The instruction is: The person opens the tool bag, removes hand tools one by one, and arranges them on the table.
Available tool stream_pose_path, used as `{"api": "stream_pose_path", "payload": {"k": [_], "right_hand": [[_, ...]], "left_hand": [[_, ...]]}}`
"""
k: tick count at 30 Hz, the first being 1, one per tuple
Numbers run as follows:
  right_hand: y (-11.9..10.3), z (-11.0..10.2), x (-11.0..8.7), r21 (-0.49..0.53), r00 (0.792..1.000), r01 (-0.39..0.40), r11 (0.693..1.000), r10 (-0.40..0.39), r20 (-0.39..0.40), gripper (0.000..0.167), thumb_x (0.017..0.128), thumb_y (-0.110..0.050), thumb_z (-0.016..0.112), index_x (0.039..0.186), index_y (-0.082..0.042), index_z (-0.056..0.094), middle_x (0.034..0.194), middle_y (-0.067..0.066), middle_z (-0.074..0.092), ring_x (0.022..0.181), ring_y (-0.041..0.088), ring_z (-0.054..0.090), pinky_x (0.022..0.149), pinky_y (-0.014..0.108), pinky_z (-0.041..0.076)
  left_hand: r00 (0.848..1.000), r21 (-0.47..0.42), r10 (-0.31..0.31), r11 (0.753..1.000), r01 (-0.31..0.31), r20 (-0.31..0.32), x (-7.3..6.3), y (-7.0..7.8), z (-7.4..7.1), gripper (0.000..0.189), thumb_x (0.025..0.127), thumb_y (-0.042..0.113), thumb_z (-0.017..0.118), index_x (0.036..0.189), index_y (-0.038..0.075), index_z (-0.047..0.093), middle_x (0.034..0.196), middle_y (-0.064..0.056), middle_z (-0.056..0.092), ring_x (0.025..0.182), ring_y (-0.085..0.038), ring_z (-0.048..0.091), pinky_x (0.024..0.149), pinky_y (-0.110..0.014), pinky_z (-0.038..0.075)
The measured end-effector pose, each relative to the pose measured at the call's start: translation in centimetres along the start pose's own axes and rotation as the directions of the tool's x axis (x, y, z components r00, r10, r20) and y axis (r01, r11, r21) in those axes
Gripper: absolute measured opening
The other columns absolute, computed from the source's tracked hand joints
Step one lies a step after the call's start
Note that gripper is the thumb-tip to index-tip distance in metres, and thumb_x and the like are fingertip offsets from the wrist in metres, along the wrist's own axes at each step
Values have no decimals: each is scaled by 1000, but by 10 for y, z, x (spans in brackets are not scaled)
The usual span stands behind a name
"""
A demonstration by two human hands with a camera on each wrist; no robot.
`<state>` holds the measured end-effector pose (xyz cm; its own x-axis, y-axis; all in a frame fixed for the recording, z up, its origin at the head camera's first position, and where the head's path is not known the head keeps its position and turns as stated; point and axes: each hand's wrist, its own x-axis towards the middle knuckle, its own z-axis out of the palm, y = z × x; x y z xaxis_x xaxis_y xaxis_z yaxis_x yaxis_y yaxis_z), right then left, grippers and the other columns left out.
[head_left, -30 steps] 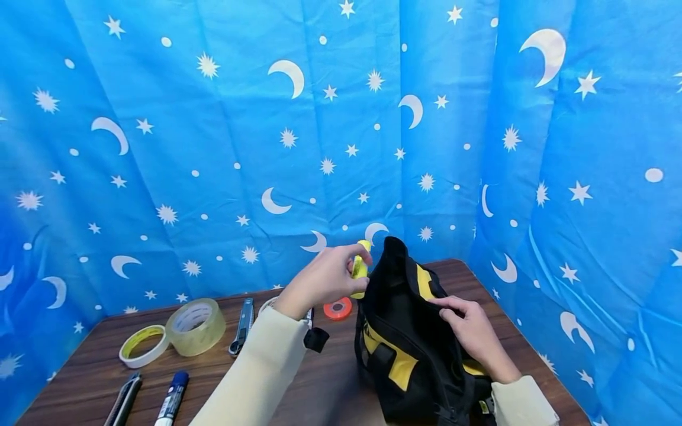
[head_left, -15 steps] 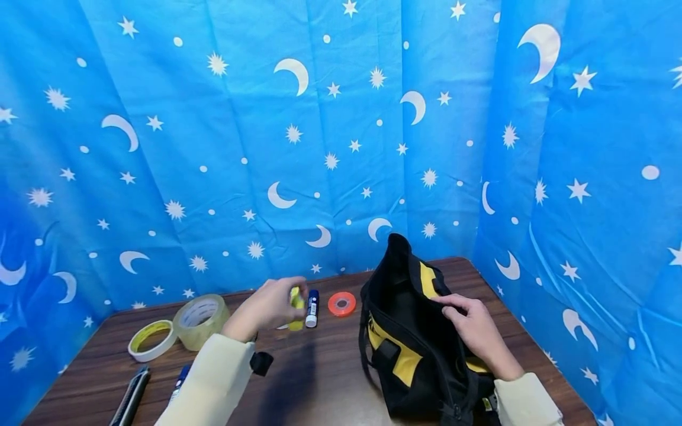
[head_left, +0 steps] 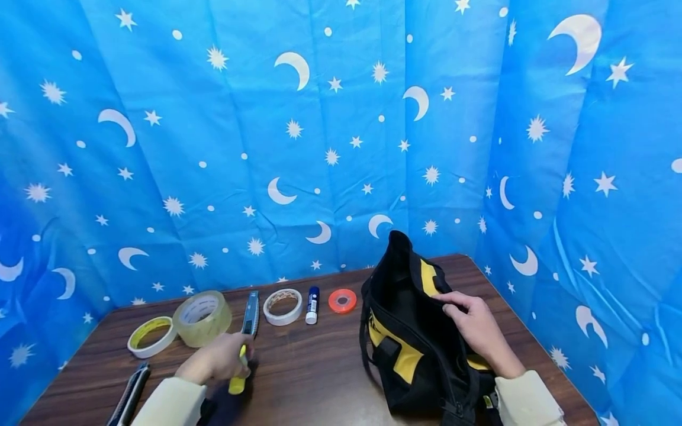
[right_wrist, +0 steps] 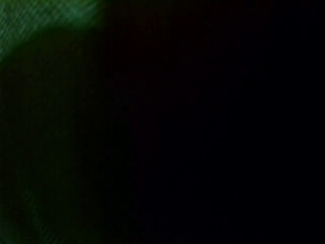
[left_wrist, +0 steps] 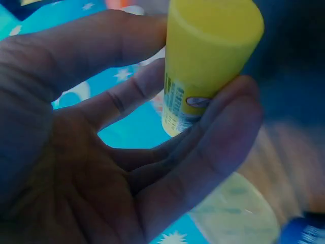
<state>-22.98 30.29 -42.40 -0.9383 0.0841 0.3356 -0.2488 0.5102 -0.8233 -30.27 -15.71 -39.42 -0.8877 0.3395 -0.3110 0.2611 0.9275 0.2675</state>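
My left hand [head_left: 221, 357] pinches a yellow glue stick [head_left: 238, 378] between thumb and fingers, low over the front left of the table. In the left wrist view the glue stick [left_wrist: 208, 56] shows its broad end and a barcode on its side. At the right, a black and yellow tool bag [head_left: 407, 361] stands with its mouth gaping. My right hand [head_left: 476, 325] pinches the bag's far rim between thumb and fingers. The right wrist view is almost wholly dark, so it shows nothing of the grip.
Along the back lie a white tape roll [head_left: 151, 349], a wide clear tape roll [head_left: 217, 328], a blue utility knife [head_left: 250, 315], another tape roll [head_left: 283, 319], a blue and white tube [head_left: 312, 306] and a small orange-red roll [head_left: 343, 301]. A black utility knife [head_left: 128, 396] lies front left.
My left hand has carried the glue stick away from the bag's mouth, leftward and toward the table's front. The right hand keeps its place on the bag's rim.
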Motion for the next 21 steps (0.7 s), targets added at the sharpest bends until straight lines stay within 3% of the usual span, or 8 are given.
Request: {"api": "stream_pose_path", "payload": {"k": [6,11,16,19,21], "right_hand": [[-4,-1,0,-11,1000,17,1000,-17,-2,27,94,-4,51,112,-9,70,110,5,65,101,24,56,79,36,42],[-5,-1,-1,-18,1000,-3,1000,3,3,27,94,-5,51,112,-9,70,114,7,65,110,26,55,84,38,43],[-5,0,-2,-24,1000,-11,1000,11,4,27,94,-5,51,112,-10,70,113,6,65,108,25,55,82,37,43],[-5,0,-2,-30,1000,-1,1000,1,4,26,94,-5,51,112,-10,70,113,6,65,106,24,56,81,36,43],[-6,1,-2,-31,1000,1,1000,-1,4,26,94,-6,51,112,-10,70,112,6,65,105,24,56,82,37,43]], "left_hand": [[995,-1,-26,1000,26,95,-3,-24,14,26,73,4,78,84,13,56,76,-4,52,63,-20,51,56,-36,42],[990,-32,-39,999,43,134,-4,-32,19,27,73,3,78,85,13,56,76,-5,52,60,-21,54,51,-35,44],[990,-34,-58,997,63,129,-5,-32,13,31,75,8,78,98,8,57,80,-7,56,64,-23,57,55,-39,46],[994,-22,-57,998,59,97,-9,-31,6,28,79,10,75,99,6,56,78,-7,55,64,-22,55,56,-38,45],[997,-7,-56,998,57,52,-13,-30,0,21,82,11,71,92,8,53,73,-5,52,60,-20,52,54,-36,42]]}}
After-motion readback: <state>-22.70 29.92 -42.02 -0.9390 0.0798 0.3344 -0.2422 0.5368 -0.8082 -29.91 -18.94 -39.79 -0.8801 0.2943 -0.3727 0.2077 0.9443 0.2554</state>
